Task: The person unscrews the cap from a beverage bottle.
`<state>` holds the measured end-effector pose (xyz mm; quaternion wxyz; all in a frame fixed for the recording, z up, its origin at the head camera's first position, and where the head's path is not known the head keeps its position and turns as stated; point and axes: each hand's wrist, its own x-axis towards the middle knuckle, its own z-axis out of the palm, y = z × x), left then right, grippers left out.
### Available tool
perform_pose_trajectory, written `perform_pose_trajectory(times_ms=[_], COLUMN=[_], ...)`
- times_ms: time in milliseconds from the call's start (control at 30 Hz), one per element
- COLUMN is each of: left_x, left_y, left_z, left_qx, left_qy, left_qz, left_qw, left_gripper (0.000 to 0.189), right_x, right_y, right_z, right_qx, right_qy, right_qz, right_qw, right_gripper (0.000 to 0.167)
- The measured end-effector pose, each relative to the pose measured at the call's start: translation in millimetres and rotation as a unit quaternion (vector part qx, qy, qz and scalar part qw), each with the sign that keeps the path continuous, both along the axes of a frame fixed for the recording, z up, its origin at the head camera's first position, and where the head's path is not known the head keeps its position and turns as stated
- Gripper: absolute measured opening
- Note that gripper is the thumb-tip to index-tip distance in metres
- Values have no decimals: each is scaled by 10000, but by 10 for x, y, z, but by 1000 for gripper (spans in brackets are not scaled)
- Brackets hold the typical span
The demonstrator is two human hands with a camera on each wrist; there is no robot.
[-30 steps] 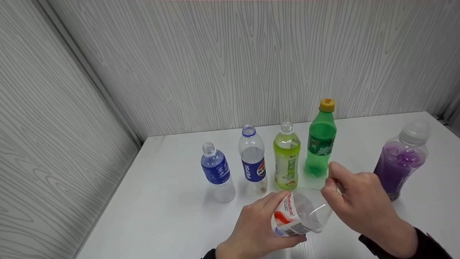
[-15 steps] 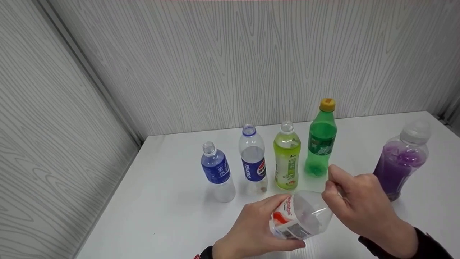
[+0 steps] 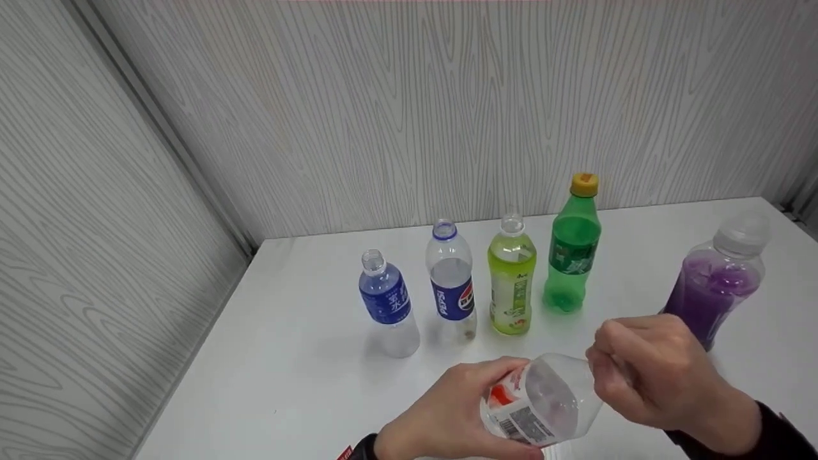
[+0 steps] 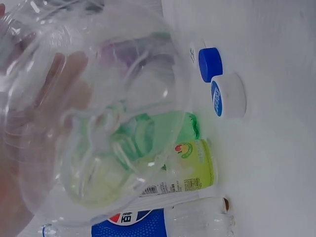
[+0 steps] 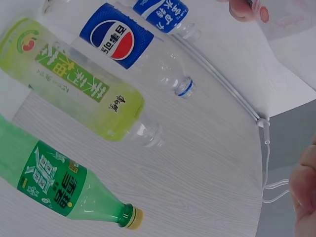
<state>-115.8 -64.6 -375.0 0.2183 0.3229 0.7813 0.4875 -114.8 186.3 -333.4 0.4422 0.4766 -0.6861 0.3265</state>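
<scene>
In the head view my left hand [image 3: 447,412] grips a clear water bottle [image 3: 555,399] with a red and white label. The bottle lies tipped over in the grip, its neck end pointing right, above the table. My right hand [image 3: 664,377] has its fingers curled round that neck end, which they hide along with any cap. The clear ridged base of the water bottle [image 4: 123,98] fills much of the left wrist view. Fingers of the right hand [image 5: 305,185] show at the right edge of the right wrist view, below the bottle's label side [image 5: 289,19].
Behind the hands stand a blue-labelled bottle [image 3: 386,300], a Pepsi bottle [image 3: 452,300] and a yellow-green tea bottle [image 3: 511,281], all uncapped. A green bottle [image 3: 575,246] wears a yellow cap. Purple liquid fills a bottle [image 3: 712,287] at right. A blue cap [image 4: 211,65] lies beside a white cap [image 4: 230,96].
Both hands and the water bottle have shifted slightly down and right. The water bottle has rolled, showing more of its barcode, and the right hand has turned at the wrist.
</scene>
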Motion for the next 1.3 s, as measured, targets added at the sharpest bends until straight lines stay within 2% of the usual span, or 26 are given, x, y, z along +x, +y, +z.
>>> perform_pose_trajectory(times_ms=[67, 100, 167, 233, 300, 433, 467, 500, 533, 567, 600, 733, 833, 967, 1100, 1200, 1300], left_x=[23, 35, 58, 69, 71, 56, 52, 50, 50, 51, 52, 59, 61, 58, 47, 40, 35], left_y=[27, 44, 76, 107, 126, 144, 145, 146, 145, 143, 137, 125, 123, 106, 71, 55, 44], left_z=[0, -2, -17, -44, -82, -160, -174, -184, -189, -190, -189, -160, -138, -115, -84, -59, -40], left_qx=[-13, -53, -210, -438, -701, -969, -1000, -1007, -1010, -1017, -1003, -854, -722, -515, -245, -88, -12], left_qy=[112, 269, 717, 1393, 2247, 3647, 3849, 3951, 3966, 3917, 3817, 3189, 2838, 2339, 1472, 894, 598], left_qz=[267, 409, 713, 966, 1192, 1481, 1527, 1556, 1561, 1554, 1535, 1373, 1223, 959, 656, 484, 328], left_qw=[9996, 9988, 9947, 9846, 9646, 9142, 9048, 8997, 8990, 9012, 9059, 9339, 9483, 9662, 9866, 9948, 9977], left_gripper=[67, 67, 70, 73, 75, 78, 78, 78, 79, 79, 79, 78, 77, 75, 74, 73, 72], right_x=[32, 52, 96, 130, 152, 148, 139, 131, 124, 119, 115, 111, 103, 94, 91, 74, 48], right_y=[34, 49, 64, 58, 41, 1, -7, -17, -26, -33, -41, -50, -41, -24, 16, 54, 78], right_z=[-2, 0, 10, 23, 33, 35, 31, 26, 20, 12, 4, -20, -27, -41, -40, -32, -27], right_qx=[88, 150, 216, 218, 245, 555, 628, 667, 663, 608, 508, 112, 17, 19, 129, 270, 371], right_qy=[-458, -749, -1357, -1936, -2450, -3376, -3533, -3607, -3642, -3599, -3479, -2639, -2066, -1699, -1579, -1303, -846], right_qz=[-691, -1076, -1784, -2312, -2709, -3212, -3274, -3306, -3309, -3277, -3211, -2812, -2545, -2251, -1847, -1446, -1020], right_qw=[9965, 9913, 9743, 9532, 9306, 8831, 8741, 8696, 8680, 8715, 8794, 9226, 9447, 9594, 9699, 9805, 9905], right_gripper=[12, 12, 13, 12, 12, 17, 19, 19, 19, 20, 21, 27, 27, 27, 29, 29, 24])
